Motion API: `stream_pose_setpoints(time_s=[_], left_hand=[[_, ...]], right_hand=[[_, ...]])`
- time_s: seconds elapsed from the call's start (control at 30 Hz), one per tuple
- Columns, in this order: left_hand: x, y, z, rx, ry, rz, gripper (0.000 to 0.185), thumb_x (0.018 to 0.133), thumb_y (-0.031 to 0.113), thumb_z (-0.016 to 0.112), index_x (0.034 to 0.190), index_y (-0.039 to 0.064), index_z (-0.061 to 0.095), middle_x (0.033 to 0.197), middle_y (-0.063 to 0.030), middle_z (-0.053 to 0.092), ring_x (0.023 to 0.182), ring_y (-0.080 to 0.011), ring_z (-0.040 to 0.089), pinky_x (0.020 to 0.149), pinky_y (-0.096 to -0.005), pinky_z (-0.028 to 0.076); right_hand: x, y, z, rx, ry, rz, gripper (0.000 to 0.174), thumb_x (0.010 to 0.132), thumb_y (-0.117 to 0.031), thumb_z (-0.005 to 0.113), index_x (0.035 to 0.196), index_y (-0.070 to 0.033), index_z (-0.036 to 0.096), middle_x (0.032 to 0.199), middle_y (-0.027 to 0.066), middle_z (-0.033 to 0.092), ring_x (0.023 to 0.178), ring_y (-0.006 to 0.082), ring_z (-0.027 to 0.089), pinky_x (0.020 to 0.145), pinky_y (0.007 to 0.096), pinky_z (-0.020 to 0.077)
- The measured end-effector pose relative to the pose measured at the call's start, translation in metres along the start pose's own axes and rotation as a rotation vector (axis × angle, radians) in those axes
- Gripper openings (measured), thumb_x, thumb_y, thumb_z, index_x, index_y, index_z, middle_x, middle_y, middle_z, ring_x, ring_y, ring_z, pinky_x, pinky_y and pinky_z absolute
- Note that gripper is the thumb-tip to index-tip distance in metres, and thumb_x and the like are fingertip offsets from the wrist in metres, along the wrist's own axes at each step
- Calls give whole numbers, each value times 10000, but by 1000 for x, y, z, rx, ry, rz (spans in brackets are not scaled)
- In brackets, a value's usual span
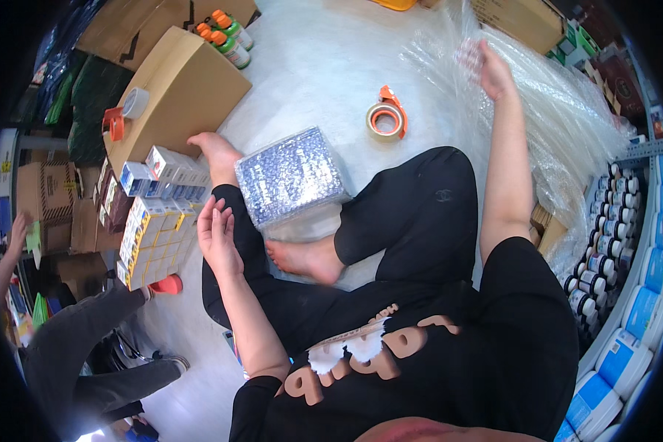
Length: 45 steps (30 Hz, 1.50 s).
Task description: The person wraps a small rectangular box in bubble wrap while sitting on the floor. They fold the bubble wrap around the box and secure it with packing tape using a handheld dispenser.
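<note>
On the floor between my legs lies a box wrapped in bubble wrap [293, 174], blue and silver under the film. My right hand [492, 72] is stretched out at the upper right, its fingers behind or in a clear sheet of bubble wrap [552, 105]; whether they grip it I cannot tell. My left hand [219, 235] is raised over my left leg, empty, with its fingers apart and slightly bent. A roll of clear tape in an orange dispenser [385, 119] rests on the floor beyond my right knee.
A large cardboard box [182, 88] stands at the upper left, with a white tape roll [136, 103] on it. Stacked small cartons [157, 237] are left of my leg. Orange-capped bottles [233, 50] stand behind. Another person's legs [88, 353] are at the lower left; shelved jars [602, 243] line the right.
</note>
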<state>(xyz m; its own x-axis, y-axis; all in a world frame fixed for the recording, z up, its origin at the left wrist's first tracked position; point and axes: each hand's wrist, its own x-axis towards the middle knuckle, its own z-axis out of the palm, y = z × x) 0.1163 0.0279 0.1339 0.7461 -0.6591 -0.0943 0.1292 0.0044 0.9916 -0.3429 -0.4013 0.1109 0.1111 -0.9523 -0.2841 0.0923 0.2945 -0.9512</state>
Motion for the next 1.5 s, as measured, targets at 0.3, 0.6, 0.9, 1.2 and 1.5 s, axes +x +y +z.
stream_pose_setpoints(time_s=[0.3, 0.6, 0.9, 1.2, 1.5], left_hand=[[-29, 31, 115, -162, -613, -10, 867, 930, 601, 561, 1550, 101, 219, 1522, -211, 348, 1398, -345, 382, 1113, -497, 353], [15, 33, 116, -700, -596, -471, 985, 863, 659, 617, 1556, 187, 101, 1425, -228, 344, 1284, -399, 470, 1043, -630, 396], [35, 2, 8, -808, 26, -141, 405, 967, 116, 601, 1340, 205, 470, 1246, -93, 587, 1158, -258, 578, 997, -442, 485], [15, -18, -76, -649, 57, -106, 559, 934, -41, 470, 1459, 146, 418, 1373, -130, 512, 1286, -291, 512, 1045, -488, 469], [12, 4, -119, -21, -115, -379, 373, 922, 161, 682, 1277, 64, 623, 1312, -60, 587, 1178, -190, 573, 953, -368, 504]], right_hand=[[-164, -114, 115, 907, -741, -476, 617, 1045, -460, 356, 1483, -26, 367, 1475, 206, 459, 1394, 369, 401, 1170, 529, 282], [-222, -59, 214, 1360, -1123, -136, 544, 1005, -555, 377, 1520, -394, 308, 1628, 75, 214, 1511, 377, 70, 1123, 766, 47], [-184, 17, 197, 917, -1258, -155, 604, 954, -401, 519, 1525, -329, 339, 1624, 94, 234, 1510, 377, 98, 1153, 706, 83], [-202, 62, 127, 626, -576, 433, 978, 894, -791, 360, 1542, -67, 249, 1524, 262, 343, 1341, 441, 434, 1060, 626, 378], [-203, 39, 79, 312, -606, 525, 1121, 813, -896, 153, 1499, -32, 347, 1270, 278, 592, 1073, 369, 652, 873, 481, 553]])
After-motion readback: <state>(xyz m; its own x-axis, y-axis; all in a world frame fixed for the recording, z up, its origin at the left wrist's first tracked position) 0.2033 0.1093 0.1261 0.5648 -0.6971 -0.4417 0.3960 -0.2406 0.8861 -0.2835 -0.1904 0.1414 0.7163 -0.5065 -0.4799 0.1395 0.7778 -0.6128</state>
